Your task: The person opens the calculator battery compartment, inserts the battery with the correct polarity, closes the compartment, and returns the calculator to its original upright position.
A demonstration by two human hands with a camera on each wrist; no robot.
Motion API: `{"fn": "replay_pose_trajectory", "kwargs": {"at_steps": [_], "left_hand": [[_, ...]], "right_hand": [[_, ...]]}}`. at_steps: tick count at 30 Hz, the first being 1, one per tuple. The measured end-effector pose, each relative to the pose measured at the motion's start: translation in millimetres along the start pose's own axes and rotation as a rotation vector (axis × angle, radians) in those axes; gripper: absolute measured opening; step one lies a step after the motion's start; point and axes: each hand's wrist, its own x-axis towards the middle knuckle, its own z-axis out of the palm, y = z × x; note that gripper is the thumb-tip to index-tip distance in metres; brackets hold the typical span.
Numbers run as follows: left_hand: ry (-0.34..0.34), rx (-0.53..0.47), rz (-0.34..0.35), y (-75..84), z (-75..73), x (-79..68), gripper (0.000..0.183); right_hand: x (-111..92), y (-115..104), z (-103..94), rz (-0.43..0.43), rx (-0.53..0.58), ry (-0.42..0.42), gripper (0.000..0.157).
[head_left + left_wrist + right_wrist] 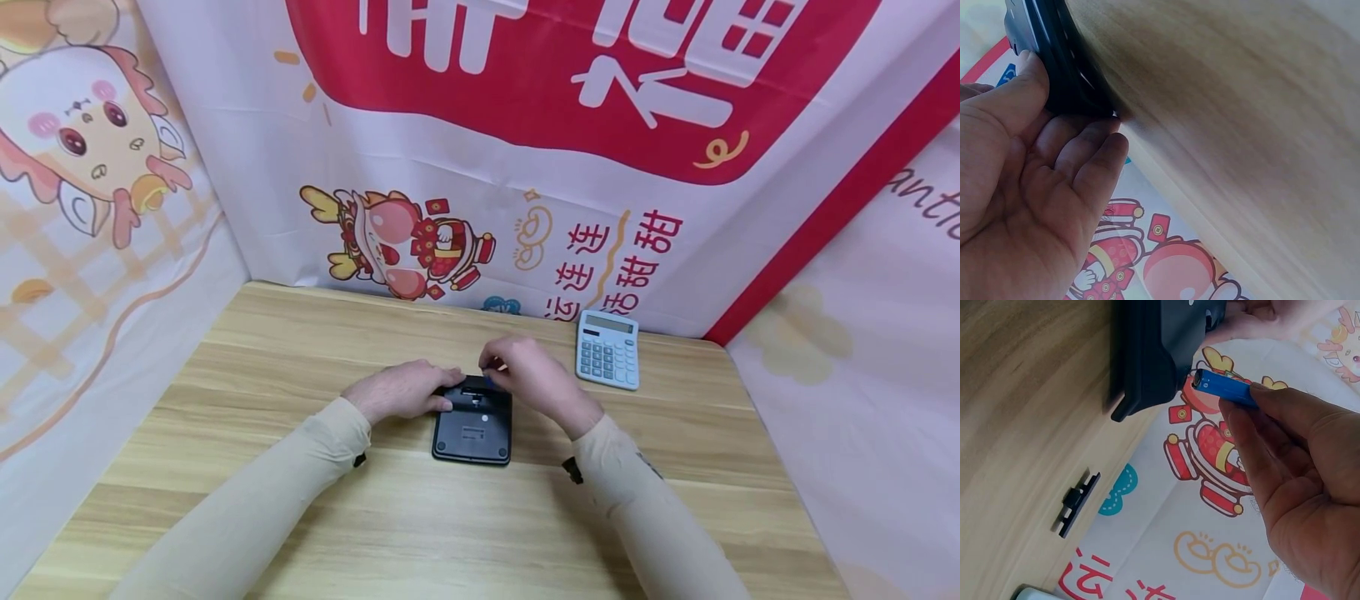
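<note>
A black calculator-like device [472, 429] lies back up on the table, its battery slot uncovered near the far end. My left hand [401, 390] grips its far left corner. In the left wrist view, the thumb presses the device's [1063, 69] back while the other fingers bend along its edge. My right hand [536, 379] is over the far right corner. Between thumb and fingers it pinches a blue cylindrical battery [1225, 387], whose end points toward the slot. From the right wrist view I cannot tell whether the battery touches the device.
A small black battery cover [1075, 505] lies on the wooden table [480, 525] beyond the device. A light blue calculator [608, 350] sits at the back right, near the printed cloth [495, 167] hanging behind the table.
</note>
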Motion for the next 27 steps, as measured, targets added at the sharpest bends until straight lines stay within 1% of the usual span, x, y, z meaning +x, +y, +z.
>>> {"fn": "replay_pose_trajectory", "kwargs": {"at_steps": [10, 17, 24, 27], "left_hand": [[0.004, 0.009, 0.007, -1.6, -0.6, 1.1, 0.057], [0.001, -0.008, 0.002, -0.9, -0.1, 0.8, 0.056], [0.000, -0.008, -0.007, -0.5, 0.2, 0.6, 0.057], [0.004, -0.011, -0.005, -0.8, 0.6, 0.6, 0.057]], "right_hand": [[3, 0, 7.9, -0.018, 0.045, -0.057, 0.013], [3, 5, 14.5, -0.064, 0.093, -0.071, 0.015], [4, 7, 20.1, -0.055, 0.137, -0.086, 0.015], [4, 8, 24.2, -0.071, 0.136, -0.093, 0.016]]}}
